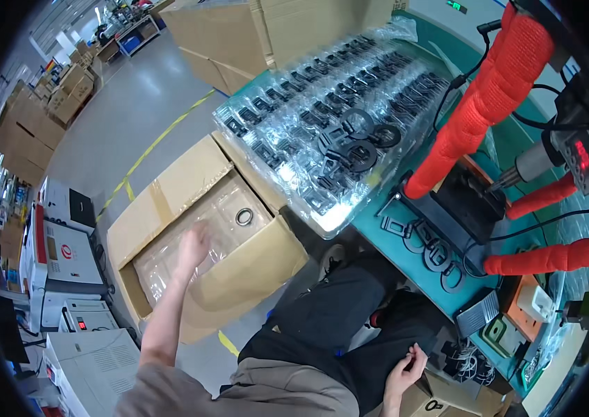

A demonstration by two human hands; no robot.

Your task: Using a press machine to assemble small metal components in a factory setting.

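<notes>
My left hand (195,244) reaches down into an open cardboard box (239,295) at the left. It is blurred and its fingers are hidden, so I cannot tell whether it holds anything. Clear plastic trays (221,208) line the box, and a dark-rimmed ring (244,217) lies on them just right of the hand. Over my thigh, my right hand (406,370) rests with loosely bent fingers, apart, and nothing visible in them. On the bench, a clear blister tray (294,184) carries rows of black parts, with several loose black ring-shaped clamps (359,156) lying on top.
Red-wrapped arms (482,97) of a bench machine rise at the right beside a black fixture (472,201). Several black ring parts (437,256) lie on the green mat (395,243). Large cartons (218,35) stand behind the tray. White equipment cabinets (89,372) line the left.
</notes>
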